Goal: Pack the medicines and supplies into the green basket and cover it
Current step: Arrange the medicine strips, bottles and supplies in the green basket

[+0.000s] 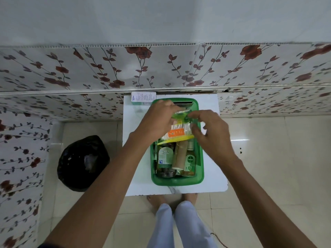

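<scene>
- Because the white table (211, 169) is small and pushed against the flowered wall, I stand close at its near edge, so both arms reach straight over it.
- Since everything must end up inside it, the green basket (200, 174) sits lengthwise in the middle of the table, its near half already filled with bottles lying side by side: a Dettol bottle (189, 162) on the right, a tan roll (180, 157) in the middle, a green-labelled bottle (165, 156) on the left.
- A black bag (83, 162) sits on the floor to the left, well apart from the table; I cannot tell what it holds.
- My left hand (157, 120) and right hand (211, 133) meet over the far half of the basket, fingers closed on a clear packet of cotton swabs (179, 131) with an orange label, held level, I judge, so it lies flat on the other things.
- What the green piece at its top is stays blurred, and my hands hide the basket's middle.
- One white medicine box (142, 97) still waits on the far left corner, just beside the basket.
- No cover shows anywhere.
</scene>
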